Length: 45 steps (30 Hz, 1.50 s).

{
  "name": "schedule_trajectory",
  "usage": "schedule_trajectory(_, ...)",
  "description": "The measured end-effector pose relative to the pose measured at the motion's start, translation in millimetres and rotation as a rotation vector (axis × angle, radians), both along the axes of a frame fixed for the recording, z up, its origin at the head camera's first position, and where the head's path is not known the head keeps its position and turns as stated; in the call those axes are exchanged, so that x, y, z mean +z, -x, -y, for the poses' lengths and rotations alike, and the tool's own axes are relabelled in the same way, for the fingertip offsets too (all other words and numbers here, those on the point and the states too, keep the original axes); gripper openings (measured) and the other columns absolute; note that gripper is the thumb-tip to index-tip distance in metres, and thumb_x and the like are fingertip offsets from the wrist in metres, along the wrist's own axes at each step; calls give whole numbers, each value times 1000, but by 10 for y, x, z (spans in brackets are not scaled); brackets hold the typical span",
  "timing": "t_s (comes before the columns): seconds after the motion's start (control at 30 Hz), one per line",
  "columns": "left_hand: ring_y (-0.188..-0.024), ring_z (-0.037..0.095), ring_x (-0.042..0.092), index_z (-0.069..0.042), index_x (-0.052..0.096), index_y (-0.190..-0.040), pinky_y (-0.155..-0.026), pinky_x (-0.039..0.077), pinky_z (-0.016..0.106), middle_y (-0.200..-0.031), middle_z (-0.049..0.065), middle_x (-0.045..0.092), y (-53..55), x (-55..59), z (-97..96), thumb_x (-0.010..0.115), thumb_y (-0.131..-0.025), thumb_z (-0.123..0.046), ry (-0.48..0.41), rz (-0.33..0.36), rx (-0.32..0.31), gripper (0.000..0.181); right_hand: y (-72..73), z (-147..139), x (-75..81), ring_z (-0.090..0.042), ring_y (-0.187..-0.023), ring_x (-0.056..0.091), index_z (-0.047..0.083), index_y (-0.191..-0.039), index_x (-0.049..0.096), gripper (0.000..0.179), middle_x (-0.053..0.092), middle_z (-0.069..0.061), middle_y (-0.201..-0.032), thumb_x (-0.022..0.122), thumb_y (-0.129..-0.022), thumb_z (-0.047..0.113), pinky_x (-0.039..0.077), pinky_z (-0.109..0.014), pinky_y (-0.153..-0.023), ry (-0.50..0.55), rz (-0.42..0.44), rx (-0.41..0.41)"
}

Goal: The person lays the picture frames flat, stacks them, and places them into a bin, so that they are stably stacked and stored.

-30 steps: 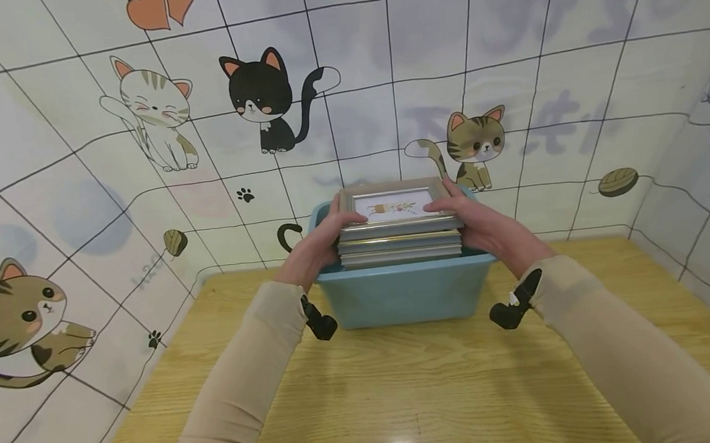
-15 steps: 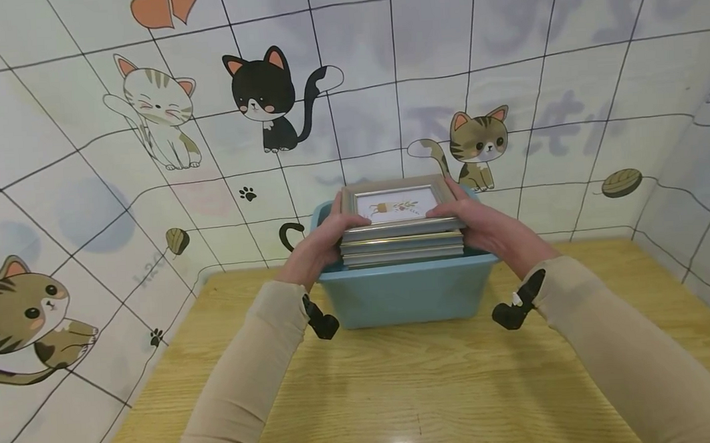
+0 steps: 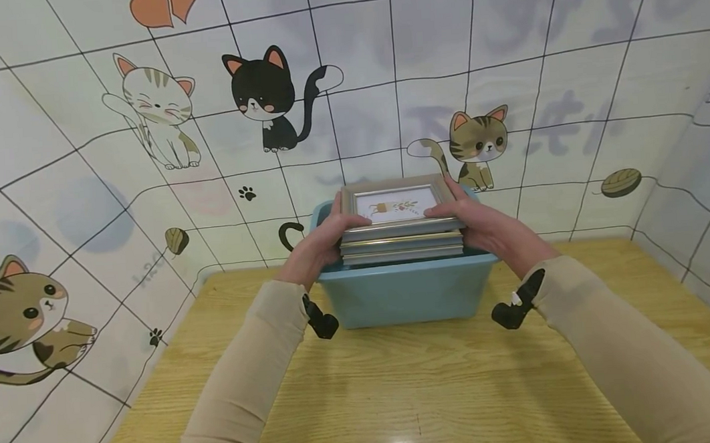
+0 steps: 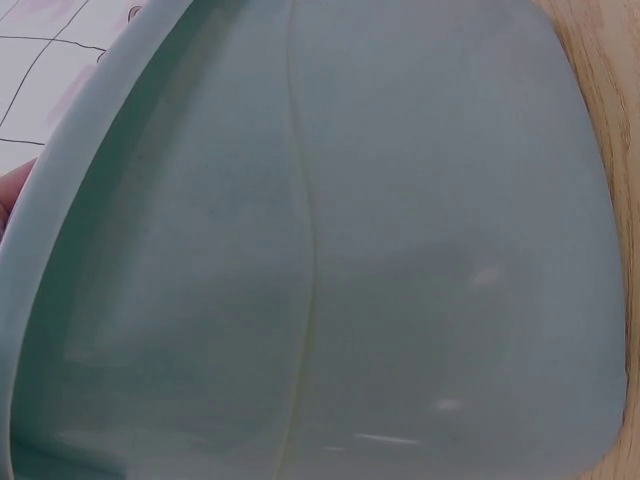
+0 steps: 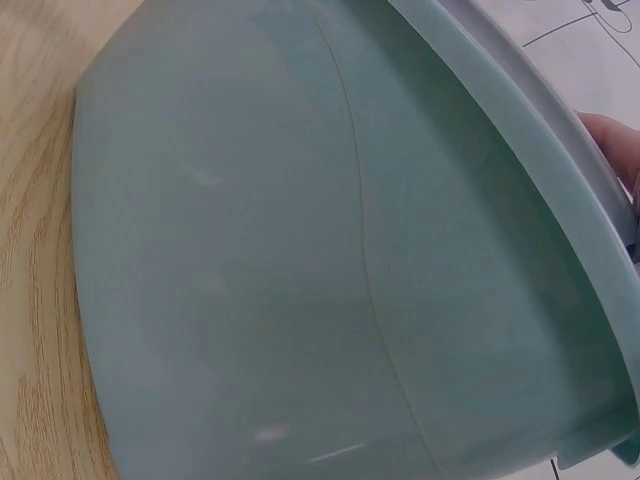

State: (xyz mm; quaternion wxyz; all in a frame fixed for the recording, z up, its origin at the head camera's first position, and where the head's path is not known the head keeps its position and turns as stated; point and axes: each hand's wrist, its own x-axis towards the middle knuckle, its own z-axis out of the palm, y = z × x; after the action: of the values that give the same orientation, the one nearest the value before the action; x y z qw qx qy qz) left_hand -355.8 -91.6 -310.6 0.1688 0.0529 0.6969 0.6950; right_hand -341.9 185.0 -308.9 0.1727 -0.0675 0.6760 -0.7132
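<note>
A stack of picture frames (image 3: pixel 401 244) sits in a light blue plastic basin (image 3: pixel 404 296), rising above its rim. The topmost picture frame (image 3: pixel 396 206) has a grey-beige border and a white print with a small plant-like drawing. My left hand (image 3: pixel 324 240) grips the stack's left side, thumb on the top frame's front edge. On the other side my right hand (image 3: pixel 484 223) holds it the same way. The fingers lower down the sides are hidden by the basin. Both wrist views mostly show the basin's outer wall (image 4: pixel 450 180), with a bit of finger (image 5: pixel 608 140) past the rim.
Under the basin is a yellow wood-grain table (image 3: pixel 399 380). A wall covering (image 3: pixel 361 107) with black grid lines and cartoon cats rises close behind the basin and along both sides. Black wrist cameras (image 3: pixel 320 318) hang below the sleeves.
Almost nothing differs. The head view has shifted very slightly, and the stack's lower edges show a little less above the basin rim. Both hands keep the same hold.
</note>
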Motion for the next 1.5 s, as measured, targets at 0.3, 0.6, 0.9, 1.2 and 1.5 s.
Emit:
schedule_trajectory(0.3,-138,34,31,-43,-6,-162,-115,28,55,-157,11,23,-1,2,4,68,-90,-10,-10,14,6,109,-1,23,15,-35,-144,14,40,-159,-23,107,-3,-11,-166,61,-100,8,22,-55,-115,-12,-7,8)
schedule_trajectory(0.6,-138,34,30,-44,-7,-162,-115,27,56,-157,10,22,1,3,0,69,-90,-13,5,16,-9,108,17,10,9,-35,-146,12,41,-159,-24,107,-7,-9,-167,60,-101,9,20,-55,-117,-7,12,2)
schedule_trajectory(0.9,-139,34,29,-42,-7,-162,-116,23,56,-157,10,23,23,0,9,69,-91,-14,24,21,-13,108,27,24,8,-34,-131,30,43,-160,-20,104,7,-13,-160,61,-102,13,36,-48,-102,-13,16,-4)
schedule_trajectory(1.2,-136,33,32,-42,-5,-162,-114,28,55,-154,10,26,9,-19,-5,69,-90,-11,4,10,-1,107,16,29,-7,-38,-140,18,40,-159,-23,106,-3,-11,-165,62,-100,15,21,-54,-114,-50,19,-11)
schedule_trajectory(1.5,-137,33,29,-40,-3,-162,-115,25,55,-154,9,24,16,-22,-11,70,-90,-11,6,13,-14,107,12,13,-14,-35,-134,27,38,-161,-19,104,8,-14,-160,63,-101,16,31,-50,-107,-71,9,-3)
